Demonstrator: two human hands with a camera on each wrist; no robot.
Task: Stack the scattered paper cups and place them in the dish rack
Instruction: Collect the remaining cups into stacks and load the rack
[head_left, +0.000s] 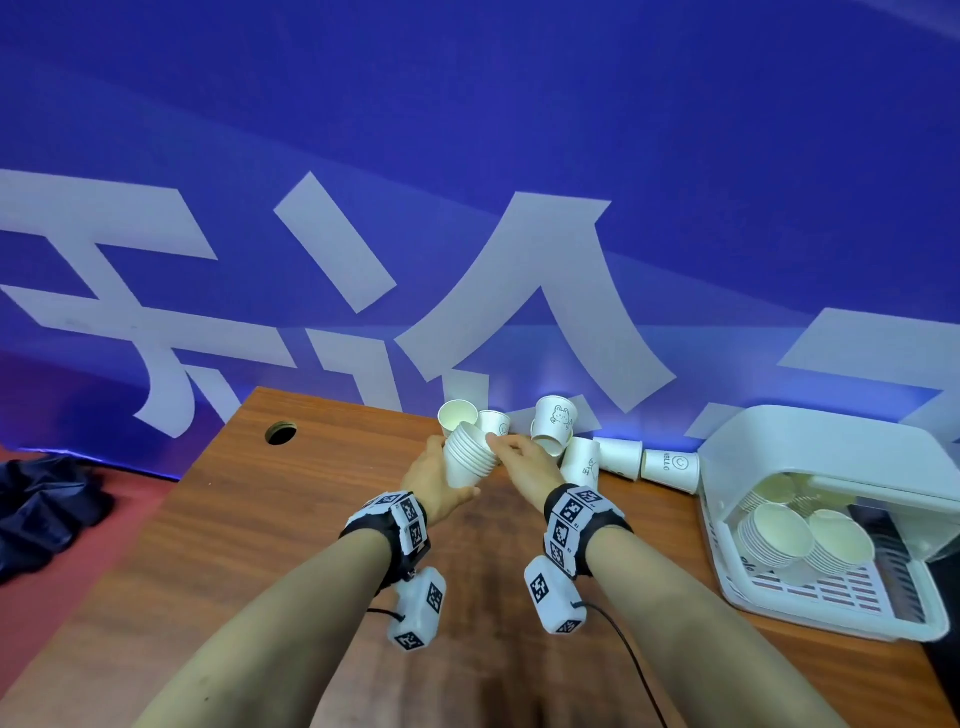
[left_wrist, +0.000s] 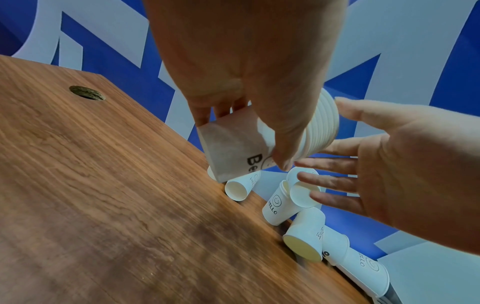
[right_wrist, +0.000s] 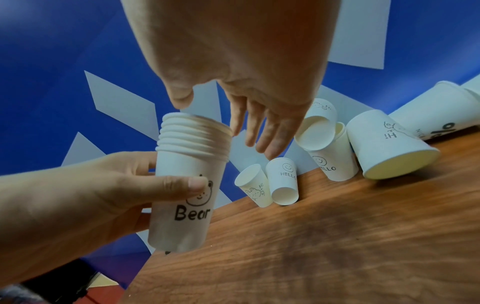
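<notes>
My left hand (head_left: 431, 473) grips a nested stack of white paper cups (head_left: 467, 460) round its lower part, above the far middle of the wooden table (head_left: 260, 545). The stack (right_wrist: 187, 185) has a "Bear" print on its outer cup. My right hand (head_left: 514, 452) is beside the stack's rim, fingers (right_wrist: 259, 131) straight and spread, holding nothing. Beyond it, loose cups (head_left: 556, 415) lie and lean along the table's back edge, several of them on their sides (head_left: 670, 467). The white dish rack (head_left: 831, 621) stands at the right with cup stacks (head_left: 779, 540) inside.
A blue banner wall rises right behind the table's back edge. A round cable hole (head_left: 281, 432) is at the table's far left. Dark cloth (head_left: 47, 514) lies on the floor to the left. The rack's lid (head_left: 810, 436) is raised over it.
</notes>
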